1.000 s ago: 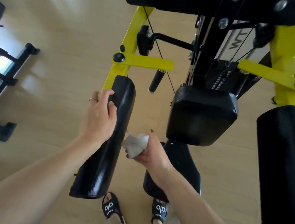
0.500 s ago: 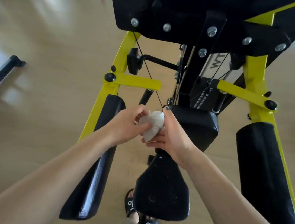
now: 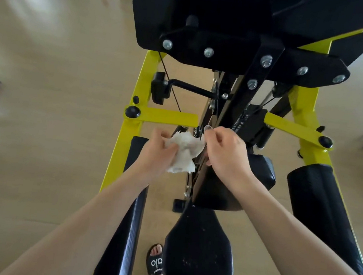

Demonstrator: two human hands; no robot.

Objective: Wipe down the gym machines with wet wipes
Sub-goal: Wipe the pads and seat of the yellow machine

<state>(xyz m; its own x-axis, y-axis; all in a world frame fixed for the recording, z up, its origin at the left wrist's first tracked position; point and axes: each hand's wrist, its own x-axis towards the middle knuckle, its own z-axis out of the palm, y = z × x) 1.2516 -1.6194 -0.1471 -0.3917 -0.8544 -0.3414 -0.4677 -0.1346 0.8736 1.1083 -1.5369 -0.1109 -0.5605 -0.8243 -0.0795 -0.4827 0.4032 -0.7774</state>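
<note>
floor [image 3: 42, 121] running pale and blurred at far left. next, left arm pad [image 3: 130, 210] lying long beside yellow frame [image 3: 127, 144]. left hand [image 3: 154, 154] gripping crumpled wet wipe [image 3: 184, 152] in curled fingers, held in mid-air, touching no pad. right hand [image 3: 225, 151] pinching wipe's far edge, seemingly unfolding it. seat [image 3: 200, 245] below showing pale specks, so probably still needing wiping; chest pad [image 3: 260, 173] and right arm pad [image 3: 323, 216] impossible to judge clean. looking like mid-task, refolding before another pass.
</note>
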